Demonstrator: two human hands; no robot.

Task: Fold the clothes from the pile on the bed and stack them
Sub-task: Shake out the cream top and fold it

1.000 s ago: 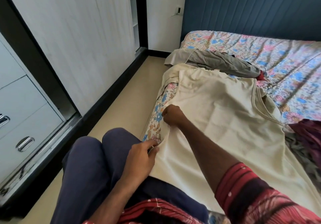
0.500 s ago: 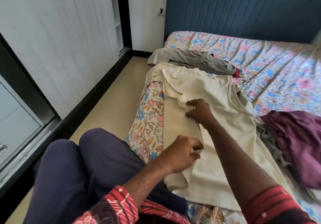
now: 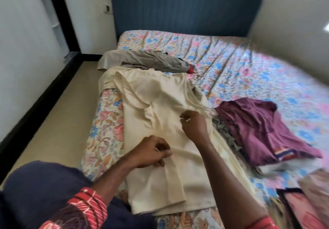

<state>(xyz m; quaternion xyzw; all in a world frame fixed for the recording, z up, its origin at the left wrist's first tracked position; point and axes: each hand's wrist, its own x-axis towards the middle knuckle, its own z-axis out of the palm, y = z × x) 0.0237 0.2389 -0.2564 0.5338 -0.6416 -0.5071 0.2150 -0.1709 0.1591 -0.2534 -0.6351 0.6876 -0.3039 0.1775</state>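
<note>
The cream garment (image 3: 160,122) lies spread on the near left part of the bed (image 3: 249,72), its left side folded over the middle. Both hands sit on it: the left hand (image 3: 151,152) pinches the folded edge near the body, and the right hand (image 3: 195,124), farther and to the right, pinches cloth below the neckline. A maroon garment (image 3: 263,129) lies crumpled to the right.
</note>
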